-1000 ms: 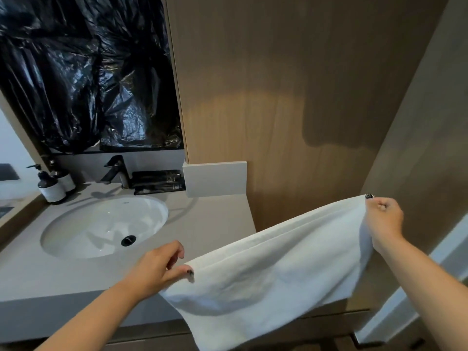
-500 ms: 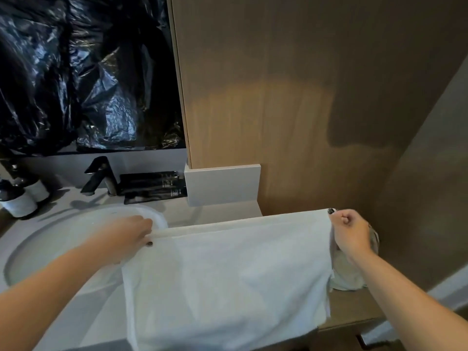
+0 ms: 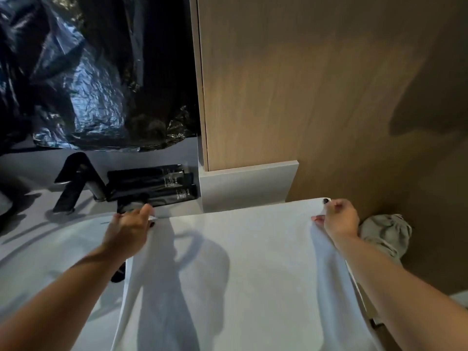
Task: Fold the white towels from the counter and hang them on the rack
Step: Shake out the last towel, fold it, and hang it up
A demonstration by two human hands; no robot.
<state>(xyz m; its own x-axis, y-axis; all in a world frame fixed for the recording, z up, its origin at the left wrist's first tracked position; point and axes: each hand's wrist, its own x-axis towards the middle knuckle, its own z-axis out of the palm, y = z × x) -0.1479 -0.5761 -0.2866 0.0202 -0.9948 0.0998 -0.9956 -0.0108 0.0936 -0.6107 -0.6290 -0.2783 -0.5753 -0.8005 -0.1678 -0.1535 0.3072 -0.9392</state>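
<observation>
So the white towel (image 3: 240,269) is spread out wide over the counter (image 3: 33,252), far edge near the wall. Left hand (image 3: 128,234) pinches the far left corner, right hand (image 3: 339,220) has its fingers curled round the far right corner. A crumpled greyish cloth (image 3: 386,233) sits just right of that hand. Black faucet (image 3: 76,183) and dark tubes (image 3: 154,184) sit behind.

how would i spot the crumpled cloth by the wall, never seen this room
Find the wood-panelled wall on the right. At its foot, just beyond the right hand, sits a crumpled greyish cloth. Unlike the flat white towel both hands spread, it is bunched up and darker.
</observation>
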